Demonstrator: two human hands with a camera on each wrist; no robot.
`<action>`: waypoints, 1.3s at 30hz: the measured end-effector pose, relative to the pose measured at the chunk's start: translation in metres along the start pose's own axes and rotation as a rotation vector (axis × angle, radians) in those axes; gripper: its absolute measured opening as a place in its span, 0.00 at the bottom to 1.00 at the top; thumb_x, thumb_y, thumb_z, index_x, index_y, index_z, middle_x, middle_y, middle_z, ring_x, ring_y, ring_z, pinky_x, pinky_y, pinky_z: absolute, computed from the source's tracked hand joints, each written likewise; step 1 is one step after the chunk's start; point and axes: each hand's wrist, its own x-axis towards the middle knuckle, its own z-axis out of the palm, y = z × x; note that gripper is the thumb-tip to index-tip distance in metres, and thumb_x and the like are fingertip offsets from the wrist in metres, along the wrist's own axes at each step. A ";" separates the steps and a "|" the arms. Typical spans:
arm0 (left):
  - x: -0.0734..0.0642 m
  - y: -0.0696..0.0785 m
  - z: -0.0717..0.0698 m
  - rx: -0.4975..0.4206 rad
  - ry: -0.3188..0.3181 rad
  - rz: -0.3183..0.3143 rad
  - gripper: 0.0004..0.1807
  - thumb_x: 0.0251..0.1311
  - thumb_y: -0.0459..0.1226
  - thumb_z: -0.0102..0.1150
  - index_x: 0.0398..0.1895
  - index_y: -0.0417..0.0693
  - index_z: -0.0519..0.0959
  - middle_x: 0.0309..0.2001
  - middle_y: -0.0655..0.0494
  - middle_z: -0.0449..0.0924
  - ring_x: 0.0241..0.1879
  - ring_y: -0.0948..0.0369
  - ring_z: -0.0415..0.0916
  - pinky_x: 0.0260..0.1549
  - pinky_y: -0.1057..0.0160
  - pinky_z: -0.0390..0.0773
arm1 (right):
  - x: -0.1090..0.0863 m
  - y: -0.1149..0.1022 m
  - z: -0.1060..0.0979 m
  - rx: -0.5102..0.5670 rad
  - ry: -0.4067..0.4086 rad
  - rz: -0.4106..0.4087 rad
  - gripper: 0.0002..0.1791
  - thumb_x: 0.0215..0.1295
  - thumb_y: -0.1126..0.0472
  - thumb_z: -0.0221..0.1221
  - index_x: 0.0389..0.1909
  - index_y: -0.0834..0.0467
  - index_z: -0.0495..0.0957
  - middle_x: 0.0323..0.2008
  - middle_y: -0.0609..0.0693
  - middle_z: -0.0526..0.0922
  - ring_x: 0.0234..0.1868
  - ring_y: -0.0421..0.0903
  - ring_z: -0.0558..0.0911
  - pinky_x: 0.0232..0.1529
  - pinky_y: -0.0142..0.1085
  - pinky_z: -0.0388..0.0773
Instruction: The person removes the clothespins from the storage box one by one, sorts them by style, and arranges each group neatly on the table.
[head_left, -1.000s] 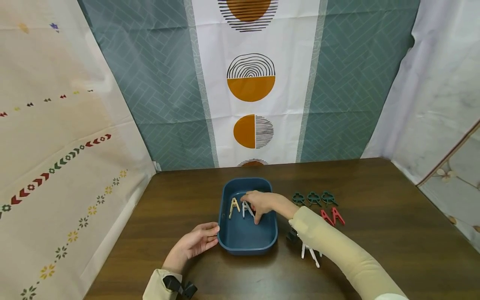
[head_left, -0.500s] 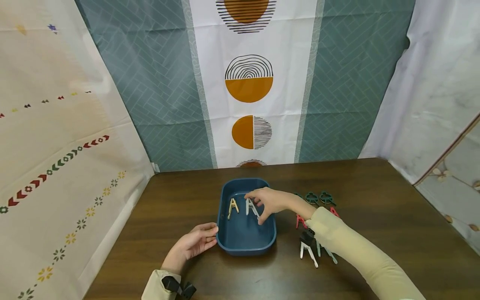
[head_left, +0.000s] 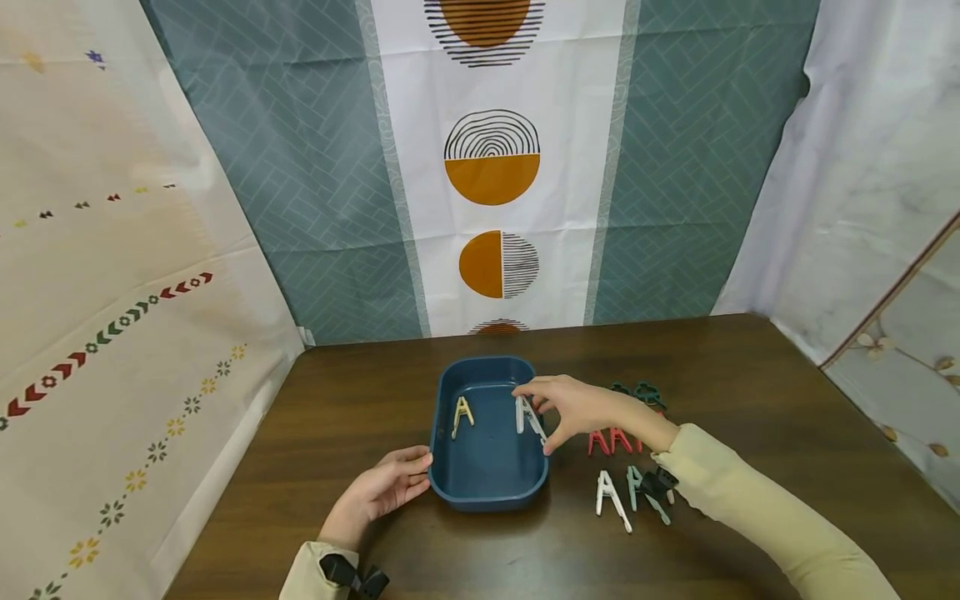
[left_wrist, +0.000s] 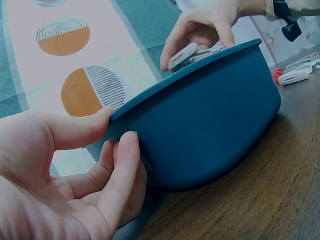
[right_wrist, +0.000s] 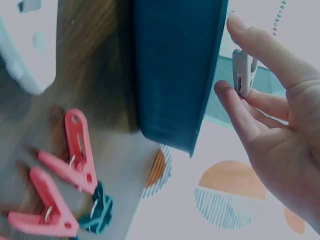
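A blue plastic bin stands on the table. My left hand pinches its left rim, thumb at the lip and fingers against the outer wall in the left wrist view. Above the bin's right rim, my right hand holds a light grey clothespin between thumb and fingers. The right wrist view shows the same clothespin end-on, raised beyond the bin's edge. A pale yellow clothespin lies inside the bin toward the left.
Right of the bin lie a white clothespin, a pale teal clothespin and several red clothespins. Dark green clips lie behind them, partly hidden by the right arm. Patterned cloth hangs behind the table.
My right hand has moved to the right with the grey clothespin, from inside the bin to above its right rim. My left hand keeps its hold on the bin.
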 end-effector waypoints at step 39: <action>0.002 0.000 0.005 0.004 0.033 0.076 0.09 0.64 0.28 0.45 0.46 0.45 0.66 0.31 0.61 0.77 0.31 0.70 0.77 0.37 0.74 0.78 | -0.113 0.065 -0.009 0.094 0.041 0.203 0.49 0.44 0.57 0.70 0.67 0.61 0.55 0.63 0.61 0.65 0.55 0.57 0.74 0.48 0.46 0.76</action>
